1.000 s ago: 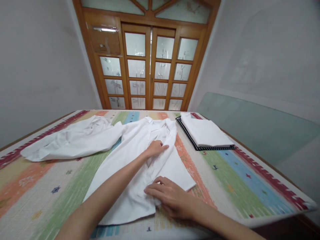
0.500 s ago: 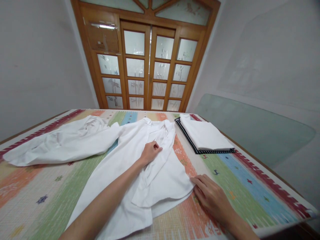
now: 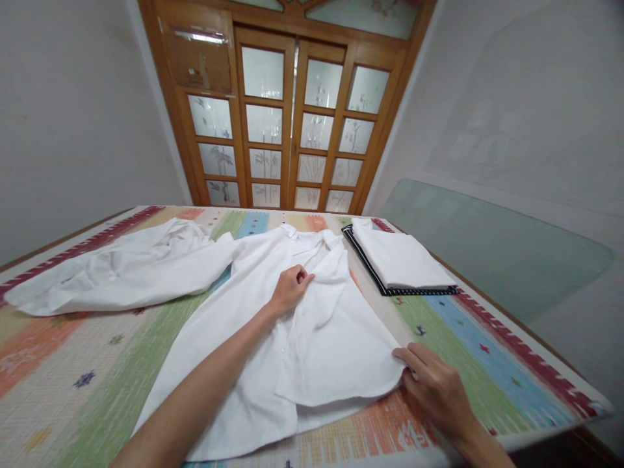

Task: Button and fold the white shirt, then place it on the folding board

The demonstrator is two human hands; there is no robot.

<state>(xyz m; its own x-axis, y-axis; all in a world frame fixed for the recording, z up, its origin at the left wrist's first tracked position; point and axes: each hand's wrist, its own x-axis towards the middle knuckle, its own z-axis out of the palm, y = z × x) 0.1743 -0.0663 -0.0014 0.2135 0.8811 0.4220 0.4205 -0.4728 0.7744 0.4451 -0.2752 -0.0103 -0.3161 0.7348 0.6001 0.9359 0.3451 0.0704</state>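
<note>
A white collared shirt (image 3: pixel 234 351) lies spread over the middle of the table, its collar toward the far edge and its hem toward me. My left hand (image 3: pixel 291 287) is closed in a pinch on the front of the shirt, below the collar. At the lower right corner of the hem, my right hand (image 3: pixel 433 377) pinches the cloth between thumb and fingers. The right front panel is stretched between both hands. Part of the left front lies under my left forearm.
Another white garment (image 3: pixel 121 273) lies crumpled at the left. Folded white clothing (image 3: pixel 402 260) rests on a black garment with white marks (image 3: pixel 370 270) at the far right. A striped, patterned cloth (image 3: pixel 107 364) covers the table. Wooden glazed doors (image 3: pixel 292 123) stand beyond.
My right hand has moved to the right, drawing the hem corner outward. The right front panel has flattened and spread. My left hand keeps its pinch, slightly farther up.
</note>
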